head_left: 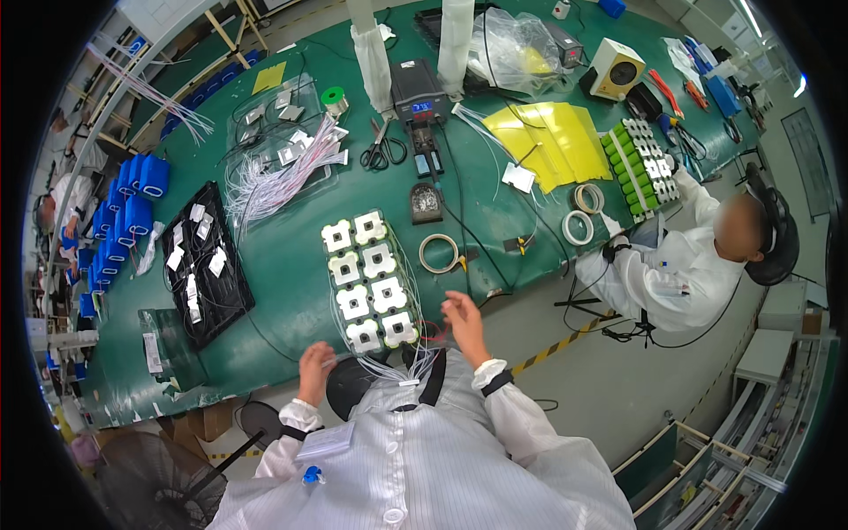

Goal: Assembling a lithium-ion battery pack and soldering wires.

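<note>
In front of me on the green table lies a battery pack [363,276] with white square plates on top and thin white wires along its sides. The wires gather into a bundle [408,369] that hangs over the near edge toward my lap. My left hand [314,371] is at the pack's near left corner, fingers curled together; whatever they pinch is too small to make out. Off the near right corner, my right hand [465,325] is raised with its fingers apart, close to a thin red wire [433,334]. No object shows in its fingers.
A tape roll [437,253] and soldering station [418,91] are beyond the pack. Scissors [383,150] and a white wire bundle [283,177] lie farther left, near a black tray [208,265]. At right a seated co-worker [671,256] is beside a green-celled pack [629,172].
</note>
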`<state>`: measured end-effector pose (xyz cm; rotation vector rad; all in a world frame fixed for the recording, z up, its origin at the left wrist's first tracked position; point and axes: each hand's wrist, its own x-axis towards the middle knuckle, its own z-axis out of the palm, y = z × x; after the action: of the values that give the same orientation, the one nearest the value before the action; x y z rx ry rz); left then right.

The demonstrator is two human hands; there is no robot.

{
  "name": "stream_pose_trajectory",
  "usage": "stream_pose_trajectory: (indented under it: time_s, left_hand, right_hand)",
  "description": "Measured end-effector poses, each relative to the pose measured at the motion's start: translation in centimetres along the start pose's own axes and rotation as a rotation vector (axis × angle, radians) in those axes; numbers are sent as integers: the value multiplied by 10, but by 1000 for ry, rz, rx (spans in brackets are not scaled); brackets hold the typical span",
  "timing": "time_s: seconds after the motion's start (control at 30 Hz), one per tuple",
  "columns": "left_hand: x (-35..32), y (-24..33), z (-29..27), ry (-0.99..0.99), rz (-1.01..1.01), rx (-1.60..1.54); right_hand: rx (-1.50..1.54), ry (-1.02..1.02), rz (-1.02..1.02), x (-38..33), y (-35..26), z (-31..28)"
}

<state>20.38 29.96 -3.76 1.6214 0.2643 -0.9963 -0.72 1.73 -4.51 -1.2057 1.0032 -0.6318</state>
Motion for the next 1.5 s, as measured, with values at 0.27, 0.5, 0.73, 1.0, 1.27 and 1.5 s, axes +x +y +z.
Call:
stream_pose_trajectory:
  time_s: [0.27, 0.5, 0.73, 1.0, 1.27, 1.5]
  left_hand:
    - [-37, -42, 28, -92, -88, -91]
    - [-38, -50, 16, -133, -116, -1]
    - [-37, -52, 50, -272, -378, -449]
    - [-25, -64, 50, -87, -191, -628]
    - [-31, -84, 46, 77, -205, -272]
    - [-45, -68, 79, 295, 557, 1060]
  right_hand:
    - [150, -18, 435, -63, 76, -4]
    - [131, -146, 693, -65, 78, 2]
    - [429, -190, 721, -64, 79, 2]
    - [343, -249, 706, -46, 59, -41]
    - [10, -535, 645, -16, 40, -39]
    - [-834, -626, -349, 0, 23, -22]
